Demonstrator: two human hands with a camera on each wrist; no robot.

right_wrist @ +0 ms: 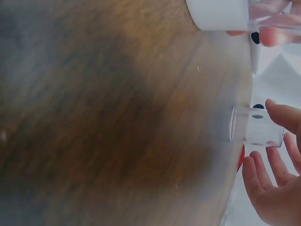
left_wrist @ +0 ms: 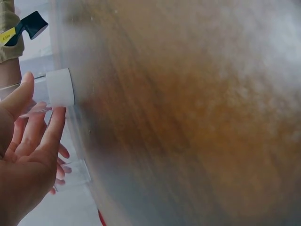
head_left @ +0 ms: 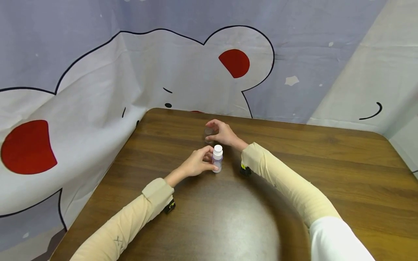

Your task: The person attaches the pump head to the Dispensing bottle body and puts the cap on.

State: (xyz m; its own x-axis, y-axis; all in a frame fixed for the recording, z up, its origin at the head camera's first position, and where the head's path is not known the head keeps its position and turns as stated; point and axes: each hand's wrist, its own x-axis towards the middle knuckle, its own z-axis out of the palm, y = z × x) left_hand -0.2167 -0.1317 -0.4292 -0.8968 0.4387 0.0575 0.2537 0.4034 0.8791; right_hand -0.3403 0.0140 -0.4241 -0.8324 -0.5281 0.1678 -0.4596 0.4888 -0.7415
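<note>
A small bottle (head_left: 217, 165) with a white top, a see-through body and a lilac ring stands upright on the brown wooden table (head_left: 225, 217). My left hand (head_left: 196, 163) holds it from the left, thumb on the near side and fingers behind. In the left wrist view the bottle's wide white base (left_wrist: 61, 88) meets the tabletop beside my index finger. Farther back, a clear empty cup (right_wrist: 256, 127) stands on the table. Around it my right hand (head_left: 223, 134) is spread, thumb near its upper part and the other fingers apart from its wall.
A curtain (head_left: 183, 72) printed with white cartoon bears hangs behind the table and along its left side. Black wrist cameras with yellow marks sit under both sleeves, one on the left wrist (head_left: 169, 206) and one on the right (head_left: 245, 170).
</note>
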